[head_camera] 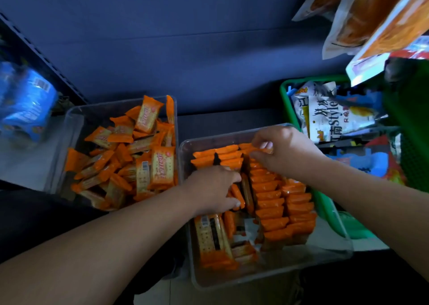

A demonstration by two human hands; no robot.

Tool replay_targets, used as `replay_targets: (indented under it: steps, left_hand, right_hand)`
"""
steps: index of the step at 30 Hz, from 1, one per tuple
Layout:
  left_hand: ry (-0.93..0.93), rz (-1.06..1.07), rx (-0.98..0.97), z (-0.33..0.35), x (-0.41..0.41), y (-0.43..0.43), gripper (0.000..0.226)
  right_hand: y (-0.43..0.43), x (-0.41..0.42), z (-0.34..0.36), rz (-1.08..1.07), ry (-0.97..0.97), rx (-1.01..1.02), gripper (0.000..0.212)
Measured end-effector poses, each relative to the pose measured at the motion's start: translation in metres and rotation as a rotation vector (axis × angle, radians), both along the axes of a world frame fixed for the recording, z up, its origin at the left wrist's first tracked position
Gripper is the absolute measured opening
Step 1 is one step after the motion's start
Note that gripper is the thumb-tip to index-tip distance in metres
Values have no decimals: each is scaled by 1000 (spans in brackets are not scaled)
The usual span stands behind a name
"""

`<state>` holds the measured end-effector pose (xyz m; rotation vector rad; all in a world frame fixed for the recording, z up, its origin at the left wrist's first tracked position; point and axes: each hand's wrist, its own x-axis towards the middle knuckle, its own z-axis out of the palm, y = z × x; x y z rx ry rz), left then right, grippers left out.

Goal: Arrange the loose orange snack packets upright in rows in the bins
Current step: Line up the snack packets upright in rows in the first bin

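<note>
Head view: clear rigid plastic bin (343, 242) holds glossy upright packets (274, 195) in rows. Second clear bin (74, 119) holds crinkly loose packets (130, 156). Left hand (213, 187) grips leaning packets (238, 196), fingertips hidden. Right hand (286, 150) pinches probably one packet edge (268, 151). Green basket (284, 93) cut off at right.

A shop — clear bins (267, 279) of packets, hanging snack bags (371, 19), shelving beside.

Left bin (76, 113): loose orange packets (130, 163), heaped. Right bin (334, 256): upright rows (271, 195); left hand (212, 188) grips packets (238, 198), right hand (286, 151) pinches one
</note>
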<state>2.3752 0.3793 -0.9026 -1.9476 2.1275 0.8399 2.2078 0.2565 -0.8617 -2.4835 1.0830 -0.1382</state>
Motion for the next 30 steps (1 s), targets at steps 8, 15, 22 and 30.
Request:
replay_targets:
  steps: [8, 15, 22, 30]
  left_hand:
    - [44, 74, 102, -20, -17, -19, 60]
    - [150, 311, 7, 26, -2, -17, 31]
    - [691, 590, -67, 94, 12, 16, 33]
    - [968, 838, -53, 92, 1, 22, 85]
  right_hand:
    - [23, -60, 3, 41, 71, 234, 10]
    - [17, -64, 7, 59, 31, 351, 16]
    - [30, -42, 9, 252, -182, 350, 84]
    - [41, -37, 26, 126, -433, 229, 37]
